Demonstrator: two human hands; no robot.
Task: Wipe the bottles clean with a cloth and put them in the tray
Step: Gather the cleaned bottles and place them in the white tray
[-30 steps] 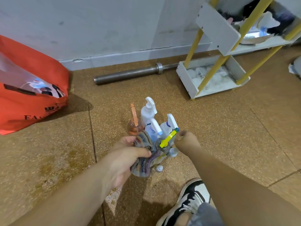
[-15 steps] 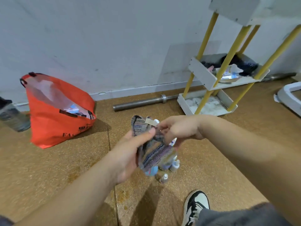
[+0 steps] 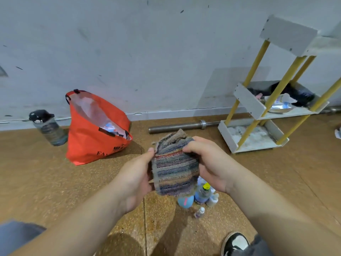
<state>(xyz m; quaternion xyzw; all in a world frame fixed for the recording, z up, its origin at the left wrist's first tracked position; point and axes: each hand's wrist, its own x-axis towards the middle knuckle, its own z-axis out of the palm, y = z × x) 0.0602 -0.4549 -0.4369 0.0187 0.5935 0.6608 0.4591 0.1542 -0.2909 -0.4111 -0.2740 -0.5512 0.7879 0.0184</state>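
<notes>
We held the striped cloth [image 3: 175, 170] up in both hands, just right of the orange bag [image 3: 96, 143]. The left hand [image 3: 134, 174] pinched its left edge, thumb on top. The right hand [image 3: 208, 163] had its fingers curled over the upper right corner, grasping cloth. The cloth looked bunched; we could not tell if a bottle sat inside. The bottles [image 3: 201, 194] stood clustered on the floor, right of the bag and nearer us, under the cloth. The white bottom tray [image 3: 227, 137] of the yellow-legged rack sat well right of the bag, by the wall; we saw no bottle in it. Step, as we judged: readying the cloth, wiping barely begun. The next move probably called for freeing one hand, taking a bottle by its neck, rubbing it, then carrying it right to the tray.
</notes>
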